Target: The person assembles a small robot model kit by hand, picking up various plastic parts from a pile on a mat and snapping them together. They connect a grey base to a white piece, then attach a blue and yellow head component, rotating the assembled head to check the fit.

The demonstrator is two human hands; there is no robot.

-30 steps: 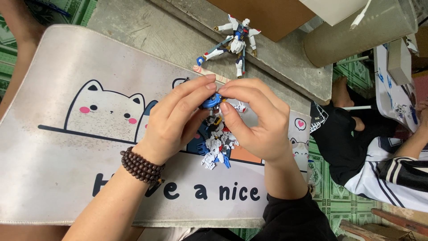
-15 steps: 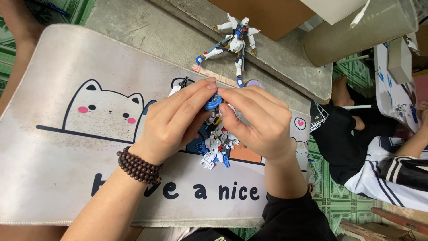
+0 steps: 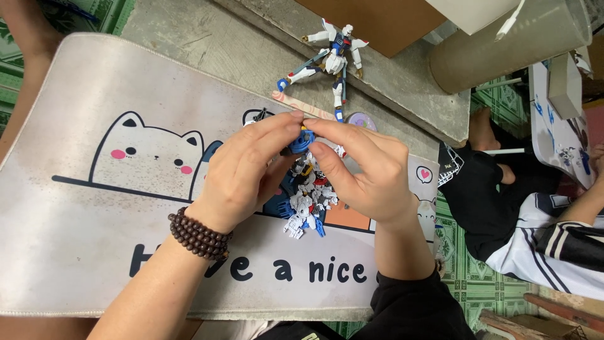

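Two bare hands met over a pale cat-print mat (image 3: 94, 208) laid on a grey concrete floor (image 3: 207, 44). The left hand (image 3: 242, 179), a dark bead bracelet (image 3: 198, 234) on its wrist, and the right hand (image 3: 365, 170) both closed their fingertips on a small blue model part (image 3: 302, 140), held just above the mat near its far edge. Beneath the hands lay a cluster of white and blue model pieces (image 3: 307, 208), resting on the mat towards its right end. Beyond the mat's far edge, an assembled white, blue and red robot figure (image 3: 330, 60) lay on the concrete. At the right, another person's striped sleeve (image 3: 560, 242) showed beside a green patterned floor.
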